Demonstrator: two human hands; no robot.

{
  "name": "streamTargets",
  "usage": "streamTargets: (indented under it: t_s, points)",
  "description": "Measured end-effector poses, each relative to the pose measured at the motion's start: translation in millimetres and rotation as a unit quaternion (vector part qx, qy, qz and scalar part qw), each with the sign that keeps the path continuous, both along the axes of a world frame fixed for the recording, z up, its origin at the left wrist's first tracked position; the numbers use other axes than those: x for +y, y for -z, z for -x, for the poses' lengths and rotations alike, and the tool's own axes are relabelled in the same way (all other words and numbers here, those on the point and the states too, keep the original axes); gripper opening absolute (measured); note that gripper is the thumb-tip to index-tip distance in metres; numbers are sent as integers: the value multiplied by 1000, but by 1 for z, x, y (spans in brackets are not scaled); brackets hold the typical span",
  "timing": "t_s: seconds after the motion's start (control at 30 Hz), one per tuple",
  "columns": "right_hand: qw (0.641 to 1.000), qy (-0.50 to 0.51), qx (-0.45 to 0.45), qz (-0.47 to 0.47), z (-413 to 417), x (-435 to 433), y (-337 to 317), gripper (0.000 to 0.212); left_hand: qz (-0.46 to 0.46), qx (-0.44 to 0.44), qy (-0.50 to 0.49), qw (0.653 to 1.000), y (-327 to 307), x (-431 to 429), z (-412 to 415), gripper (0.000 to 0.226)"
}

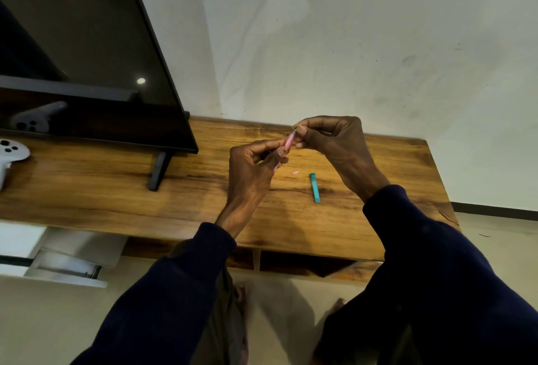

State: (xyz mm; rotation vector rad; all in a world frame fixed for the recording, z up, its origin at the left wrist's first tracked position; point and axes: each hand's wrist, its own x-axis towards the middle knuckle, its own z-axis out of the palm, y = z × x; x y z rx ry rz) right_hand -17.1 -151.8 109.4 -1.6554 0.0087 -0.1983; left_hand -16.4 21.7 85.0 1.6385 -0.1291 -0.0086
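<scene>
Both hands meet above the wooden table on a slim pink pen-like stick. My left hand grips its lower part with curled fingers and thumb. My right hand pinches its upper tip between thumb and forefinger. A tiny pink piece lies on the table just below the hands. A teal pen-shaped bar lies flat on the wood to the right of that piece, apart from both hands.
A dark flat screen stands on the table's left part, its black foot reaching forward. A white game controller lies at the far left. White wall runs behind; an open white drawer sits below left.
</scene>
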Motion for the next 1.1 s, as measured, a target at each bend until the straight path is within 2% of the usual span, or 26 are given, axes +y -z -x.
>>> streamTargets:
  t_s: [0.53, 1.1]
  points:
    - [1000, 7, 8, 13, 5, 1, -4, 15, 0, -8, -2, 1000, 2, 0, 1, 25]
    - [992, 46, 1, 115, 6, 5, -2, 8, -74, -135, -25, 988, 3, 2, 6, 23]
